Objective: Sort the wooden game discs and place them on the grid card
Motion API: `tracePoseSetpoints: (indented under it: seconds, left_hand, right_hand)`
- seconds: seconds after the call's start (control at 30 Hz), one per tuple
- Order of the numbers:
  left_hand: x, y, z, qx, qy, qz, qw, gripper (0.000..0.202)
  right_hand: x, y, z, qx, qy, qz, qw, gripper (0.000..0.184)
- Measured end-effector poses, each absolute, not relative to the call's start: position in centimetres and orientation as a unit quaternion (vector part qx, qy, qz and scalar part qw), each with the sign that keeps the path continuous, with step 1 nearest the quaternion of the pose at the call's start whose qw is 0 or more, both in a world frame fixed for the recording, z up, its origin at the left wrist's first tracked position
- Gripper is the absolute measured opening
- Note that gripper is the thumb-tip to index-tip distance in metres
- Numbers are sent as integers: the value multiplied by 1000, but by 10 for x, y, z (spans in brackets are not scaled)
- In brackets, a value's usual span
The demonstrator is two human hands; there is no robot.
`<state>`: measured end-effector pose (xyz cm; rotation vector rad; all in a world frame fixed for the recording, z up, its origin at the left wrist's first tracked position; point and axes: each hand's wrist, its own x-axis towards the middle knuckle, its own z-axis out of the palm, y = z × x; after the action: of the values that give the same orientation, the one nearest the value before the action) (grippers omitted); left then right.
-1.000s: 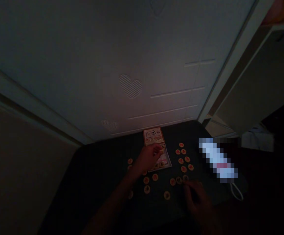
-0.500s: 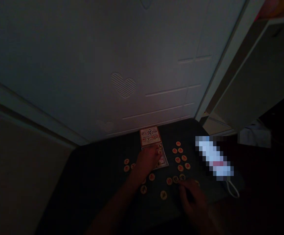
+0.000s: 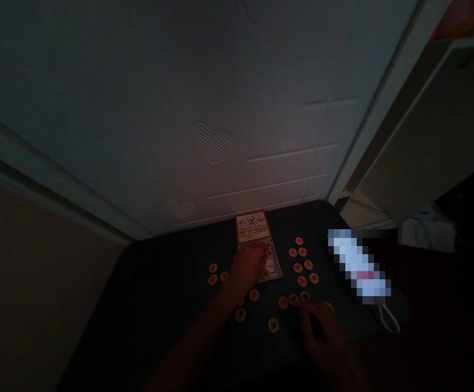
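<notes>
My left hand (image 3: pixel 252 261) reaches over the open tray of a small box (image 3: pixel 276 268), fingers curled and closed at the tray's right side. Whatever its fingertips hold is hidden. Round Chinese chess pieces (image 3: pixel 266 274) lie in the tray. Low on the right, my right hand (image 3: pixel 322 326) rests with bent fingers, their tips at a dark-marked piece (image 3: pixel 294 300). Another dark-marked piece (image 3: pixel 305 296) lies just above these fingertips, and a red-marked piece (image 3: pixel 283 302) to their left. What the right fingers grip, if anything, is too dark to tell.
The box's printed lid (image 3: pixel 253 226) leans by a white panel with heart patterns (image 3: pixel 213 144). Several red-marked pieces (image 3: pixel 297 268) lie right of the box, more (image 3: pixel 213 268) to the left. A blurred-out pale object (image 3: pixel 357 267) with a cord loop lies on the dark surface's right.
My left hand shifts slightly over the tray, and a piece by its fingertips now lies lower in the tray. The right hand stays almost still. The view moves a little.
</notes>
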<state>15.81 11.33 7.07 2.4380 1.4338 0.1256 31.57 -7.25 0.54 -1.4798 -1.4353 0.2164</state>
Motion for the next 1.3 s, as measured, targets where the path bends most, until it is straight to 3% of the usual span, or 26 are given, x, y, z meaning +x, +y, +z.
tracePoseSetpoints:
  seconds: [0.53,0.93,1.3]
  left_hand:
    - [157,108,71,850,495,80,161,27]
    - [70,79,92,812,528,133,208,27]
    - [28,49,72,817,506,156,229,22]
  right_hand:
    - [314,-68,5,-635,-596,75,485,17]
    - [317,-78,8,-643,-567,93,506,16]
    - [365,-25,40,-628,-634,148,426,22]
